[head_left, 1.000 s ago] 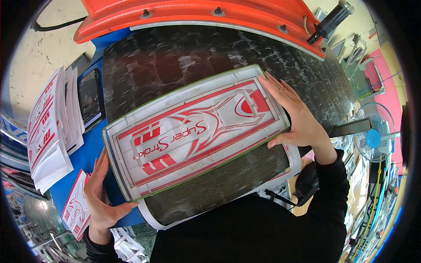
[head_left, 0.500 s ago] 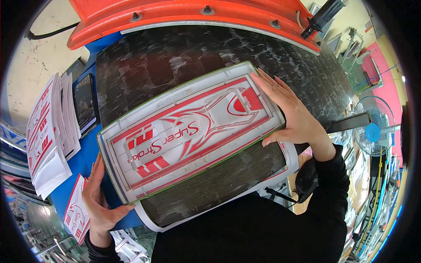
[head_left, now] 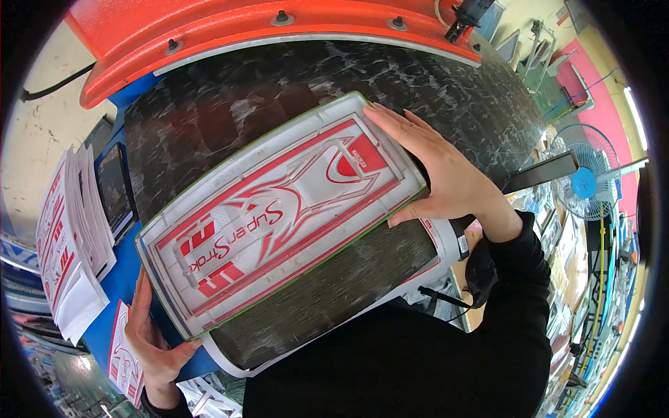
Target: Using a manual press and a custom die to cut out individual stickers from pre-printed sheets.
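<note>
A rectangular cutting-die-like frame (head_left: 331, 226), pale and ribbed with a green rim, is tilted in front of me over a dark marbled board (head_left: 230, 132). Through its open middle shows a red and white printed sheet (head_left: 304, 195). My right hand (head_left: 446, 167) grips the frame's right end, thumb on the near side and fingers on the far corner. My left hand (head_left: 155, 341) holds its left end, with thumb at the near corner and fingers along the side. Under the near part of the board runs a white sheet edge (head_left: 317, 324).
An orange-red machine beam (head_left: 230, 28) with bolts crosses the far side. At left on a blue surface stand a stack of printed sheets (head_left: 73, 237), a dark phone (head_left: 115, 188) and a loose printed card (head_left: 125, 355). A blue fan (head_left: 584, 182) stands at right beside a metal bar (head_left: 543, 172).
My view has turned slightly, so the beam, board and frame appear further left. Both hands keep their hold on the frame, which barely shifts against the board.
</note>
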A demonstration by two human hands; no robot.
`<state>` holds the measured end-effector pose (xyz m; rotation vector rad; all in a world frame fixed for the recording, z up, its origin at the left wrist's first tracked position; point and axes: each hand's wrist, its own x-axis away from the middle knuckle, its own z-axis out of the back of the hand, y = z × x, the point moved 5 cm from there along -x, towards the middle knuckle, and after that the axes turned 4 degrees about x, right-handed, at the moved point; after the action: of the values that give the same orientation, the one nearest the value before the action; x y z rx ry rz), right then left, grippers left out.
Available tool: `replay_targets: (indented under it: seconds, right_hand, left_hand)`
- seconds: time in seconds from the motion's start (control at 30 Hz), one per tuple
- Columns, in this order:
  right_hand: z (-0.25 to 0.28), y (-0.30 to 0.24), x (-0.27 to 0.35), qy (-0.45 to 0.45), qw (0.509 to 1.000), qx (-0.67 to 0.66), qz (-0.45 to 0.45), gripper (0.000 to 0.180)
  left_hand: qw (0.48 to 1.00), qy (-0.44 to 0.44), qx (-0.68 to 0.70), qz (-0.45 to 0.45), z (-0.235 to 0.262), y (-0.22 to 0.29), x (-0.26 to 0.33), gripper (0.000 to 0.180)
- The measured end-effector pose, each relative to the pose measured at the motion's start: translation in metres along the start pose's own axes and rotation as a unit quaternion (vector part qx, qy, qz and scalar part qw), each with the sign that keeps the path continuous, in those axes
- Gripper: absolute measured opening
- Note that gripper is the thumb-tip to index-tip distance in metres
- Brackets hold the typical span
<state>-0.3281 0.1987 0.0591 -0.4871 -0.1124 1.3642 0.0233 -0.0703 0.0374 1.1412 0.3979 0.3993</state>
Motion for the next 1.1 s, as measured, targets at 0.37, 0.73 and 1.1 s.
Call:
replay_targets:
  seconds: [0.37,0.73,1.1]
  right_hand:
    - [0.0015,-0.0031,0.0004,0.003,1.0,0.011,0.014,0.12]
    - [0.0025,-0.0061,-0.0021,-0.015,1.0,0.007,-0.018,0.127]
    - [0.0031,-0.008,-0.0048,-0.02,1.0,0.009,-0.012,0.124]
  left_hand:
    - [1.0,0.006,-0.009,0.007,0.0002,0.0017,-0.0014,0.114]
    - [0.999,0.004,-0.047,0.008,0.0022,0.0036,-0.005,0.113]
    - [0.998,0.007,-0.063,0.014,0.0068,0.0017,0.0006,0.115]
